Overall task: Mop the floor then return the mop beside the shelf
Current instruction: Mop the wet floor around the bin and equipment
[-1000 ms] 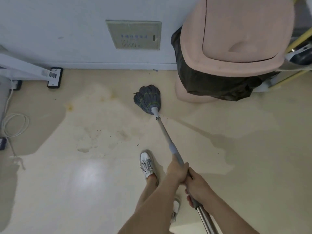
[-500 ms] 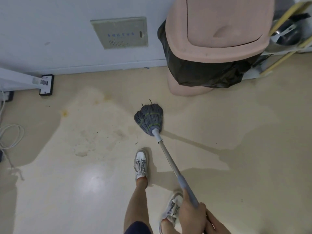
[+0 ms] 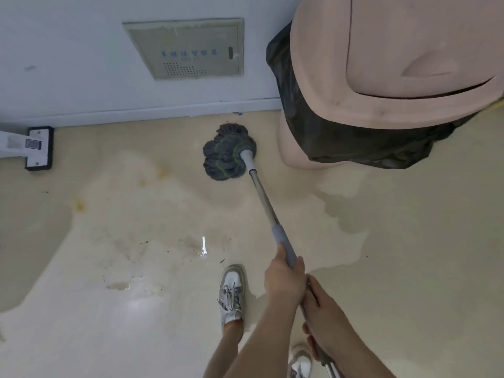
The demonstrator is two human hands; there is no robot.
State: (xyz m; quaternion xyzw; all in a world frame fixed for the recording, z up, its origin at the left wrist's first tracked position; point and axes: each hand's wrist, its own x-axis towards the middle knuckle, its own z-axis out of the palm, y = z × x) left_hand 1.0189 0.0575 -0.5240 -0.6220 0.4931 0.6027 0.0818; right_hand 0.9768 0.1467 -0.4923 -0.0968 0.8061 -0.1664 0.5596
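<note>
The mop's grey string head (image 3: 228,154) presses on the beige floor (image 3: 109,309) close to the white wall's skirting, just left of the pink bin. Its metal handle (image 3: 266,205) slants down and right to my hands. My left hand (image 3: 285,279) grips the handle at its grey sleeve. My right hand (image 3: 326,315) grips it lower, nearer my body. The floor around the mop head is wet and streaked, with yellow stains (image 3: 79,205) and dark specks to the left. No shelf is in sight.
A pink swing-lid bin (image 3: 395,64) with a black liner stands at the upper right. A grey wall panel (image 3: 188,47) sits low on the wall. A white stand foot (image 3: 38,148) rests at the left. My two white sneakers (image 3: 231,293) stand below the mop.
The mop head has been pushed forward from near my feet to the wall beside the bin. My arms have stretched out along the handle and my view has moved closer to the bin.
</note>
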